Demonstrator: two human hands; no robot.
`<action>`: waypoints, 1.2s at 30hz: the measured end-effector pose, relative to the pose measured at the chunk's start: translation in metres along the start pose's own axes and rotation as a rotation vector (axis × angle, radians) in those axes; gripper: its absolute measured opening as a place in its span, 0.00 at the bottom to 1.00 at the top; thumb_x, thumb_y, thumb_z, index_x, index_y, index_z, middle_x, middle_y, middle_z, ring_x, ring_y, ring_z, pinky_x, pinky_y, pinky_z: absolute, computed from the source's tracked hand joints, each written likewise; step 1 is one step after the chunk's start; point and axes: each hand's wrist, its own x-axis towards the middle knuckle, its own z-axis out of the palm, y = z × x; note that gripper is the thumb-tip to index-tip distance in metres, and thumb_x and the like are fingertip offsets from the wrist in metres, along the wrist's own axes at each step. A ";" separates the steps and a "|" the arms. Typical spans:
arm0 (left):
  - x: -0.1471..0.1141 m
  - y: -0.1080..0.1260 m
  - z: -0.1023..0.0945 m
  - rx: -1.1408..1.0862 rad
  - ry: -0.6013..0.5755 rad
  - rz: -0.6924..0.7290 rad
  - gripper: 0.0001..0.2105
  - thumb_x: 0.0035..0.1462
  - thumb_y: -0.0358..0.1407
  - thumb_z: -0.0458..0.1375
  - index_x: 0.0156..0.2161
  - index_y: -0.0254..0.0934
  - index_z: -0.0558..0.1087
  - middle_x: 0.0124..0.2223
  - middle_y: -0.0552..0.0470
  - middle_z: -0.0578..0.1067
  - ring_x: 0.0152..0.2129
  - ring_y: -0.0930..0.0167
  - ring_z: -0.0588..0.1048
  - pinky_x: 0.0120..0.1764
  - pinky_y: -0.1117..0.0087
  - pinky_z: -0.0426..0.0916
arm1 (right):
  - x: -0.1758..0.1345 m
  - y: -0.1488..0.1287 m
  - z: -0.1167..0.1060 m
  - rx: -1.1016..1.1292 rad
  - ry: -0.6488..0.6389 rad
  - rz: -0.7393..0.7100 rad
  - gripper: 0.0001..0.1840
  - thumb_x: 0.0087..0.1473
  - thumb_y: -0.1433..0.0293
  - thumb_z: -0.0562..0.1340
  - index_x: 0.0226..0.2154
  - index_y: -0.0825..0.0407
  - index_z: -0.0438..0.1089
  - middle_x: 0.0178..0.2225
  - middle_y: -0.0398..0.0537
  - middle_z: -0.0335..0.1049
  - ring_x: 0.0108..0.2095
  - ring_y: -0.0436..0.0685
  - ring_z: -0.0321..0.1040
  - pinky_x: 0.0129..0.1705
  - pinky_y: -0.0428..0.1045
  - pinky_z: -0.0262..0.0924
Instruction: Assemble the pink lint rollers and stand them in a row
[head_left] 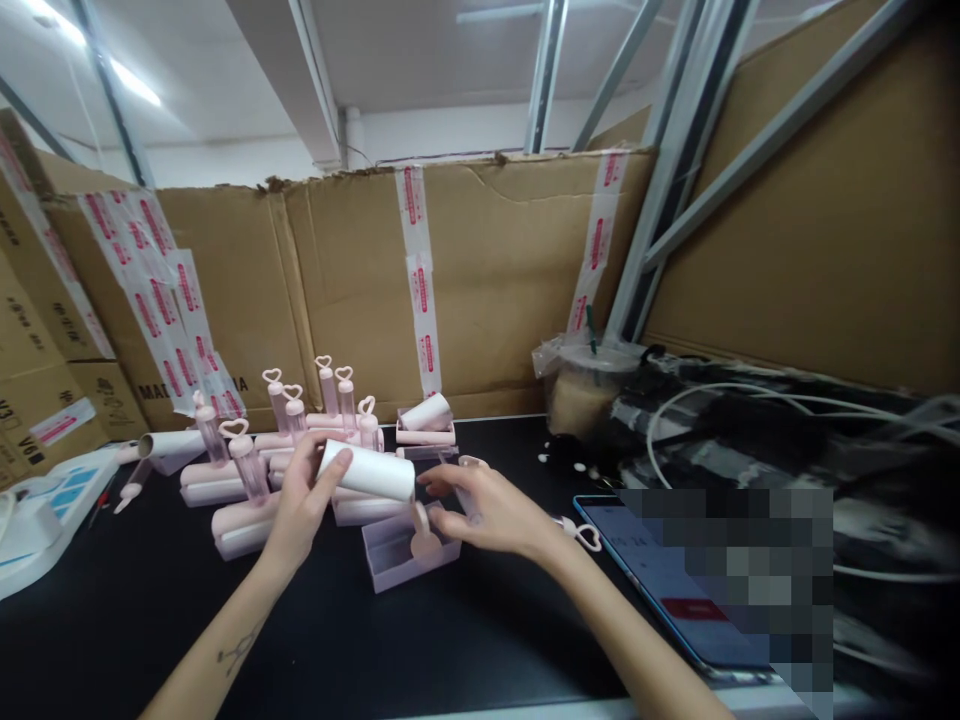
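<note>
My left hand [301, 495] is closed around a white paper roll [375, 472], thumb on top, held tilted above the table. At the roll's right end is my right hand [499, 512], fingers curled about a pale pink piece with a round end [426, 544]; the grip itself is partly hidden. Below both hands stands an open translucent lilac box [405, 573]. A clear part [471, 487] shows behind my right fingers, and a heart-shaped loop [588, 537] lies beyond my wrist.
Several pink lint rollers [247, 522] with upright clear handles stand at left. A small box with a white roll [426, 412] sits behind. To the right are a phone [675, 570], a bagged drink cup [581, 395] and cables [720, 390]. A cardboard wall [352, 270] closes the back.
</note>
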 end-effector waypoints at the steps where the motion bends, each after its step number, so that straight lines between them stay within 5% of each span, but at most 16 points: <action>1: -0.001 -0.002 0.002 0.022 -0.058 -0.013 0.12 0.51 0.41 0.57 0.39 0.37 0.65 0.35 0.53 0.68 0.30 0.72 0.67 0.31 0.75 0.61 | 0.000 0.002 -0.005 -0.007 0.001 0.021 0.14 0.49 0.64 0.58 0.39 0.51 0.70 0.34 0.47 0.74 0.35 0.56 0.70 0.38 0.48 0.59; 6: -0.015 -0.024 0.020 0.140 -0.273 -0.054 0.11 0.47 0.36 0.59 0.35 0.37 0.62 0.33 0.54 0.66 0.31 0.71 0.68 0.34 0.72 0.62 | -0.002 0.019 -0.027 -0.275 0.071 0.195 0.15 0.56 0.61 0.52 0.37 0.49 0.71 0.33 0.48 0.75 0.33 0.57 0.71 0.33 0.46 0.58; 11: -0.023 -0.026 0.026 0.354 -0.479 -0.015 0.12 0.45 0.32 0.59 0.36 0.39 0.63 0.38 0.52 0.68 0.37 0.68 0.69 0.43 0.67 0.62 | -0.008 0.040 -0.027 -0.494 -0.158 0.438 0.17 0.47 0.58 0.61 0.37 0.51 0.71 0.33 0.53 0.74 0.35 0.64 0.71 0.31 0.48 0.56; 17: -0.020 -0.009 0.020 0.480 -0.442 0.159 0.06 0.53 0.35 0.53 0.37 0.39 0.63 0.40 0.49 0.67 0.41 0.67 0.67 0.46 0.65 0.61 | -0.013 0.061 -0.019 -0.351 -0.281 0.487 0.14 0.36 0.64 0.69 0.30 0.49 0.74 0.30 0.46 0.75 0.31 0.58 0.72 0.26 0.44 0.56; 20: -0.020 -0.006 0.019 0.478 -0.430 0.230 0.04 0.56 0.36 0.50 0.37 0.39 0.63 0.39 0.48 0.67 0.41 0.66 0.67 0.46 0.63 0.60 | -0.015 0.066 -0.023 -0.326 -0.263 0.452 0.15 0.31 0.74 0.69 0.29 0.49 0.73 0.27 0.43 0.74 0.28 0.56 0.71 0.25 0.43 0.55; 23: -0.021 -0.002 0.021 0.460 -0.393 0.248 0.05 0.57 0.36 0.49 0.37 0.39 0.63 0.39 0.48 0.67 0.41 0.66 0.67 0.46 0.62 0.61 | -0.017 0.061 -0.036 -0.333 -0.175 0.387 0.13 0.37 0.75 0.66 0.31 0.48 0.72 0.28 0.43 0.73 0.29 0.56 0.71 0.27 0.45 0.57; 26: -0.022 0.003 0.026 0.424 -0.339 0.219 0.06 0.57 0.38 0.49 0.36 0.38 0.65 0.37 0.48 0.68 0.39 0.66 0.68 0.45 0.62 0.62 | -0.014 0.045 -0.048 -0.283 0.063 0.279 0.12 0.48 0.68 0.60 0.39 0.48 0.67 0.32 0.45 0.71 0.33 0.56 0.70 0.34 0.48 0.59; 30: -0.029 0.006 0.036 0.318 -0.350 0.152 0.13 0.54 0.41 0.53 0.43 0.39 0.68 0.43 0.46 0.71 0.44 0.63 0.69 0.48 0.60 0.62 | -0.009 0.009 -0.033 0.137 0.414 0.029 0.16 0.49 0.62 0.61 0.41 0.50 0.63 0.32 0.45 0.68 0.34 0.55 0.68 0.33 0.47 0.63; 36: -0.045 -0.006 0.041 0.076 -0.286 -0.013 0.22 0.55 0.47 0.51 0.52 0.37 0.65 0.52 0.42 0.69 0.50 0.59 0.67 0.52 0.57 0.61 | -0.008 -0.038 0.016 0.358 0.255 -0.225 0.17 0.48 0.65 0.63 0.42 0.50 0.67 0.37 0.49 0.70 0.35 0.54 0.69 0.36 0.47 0.66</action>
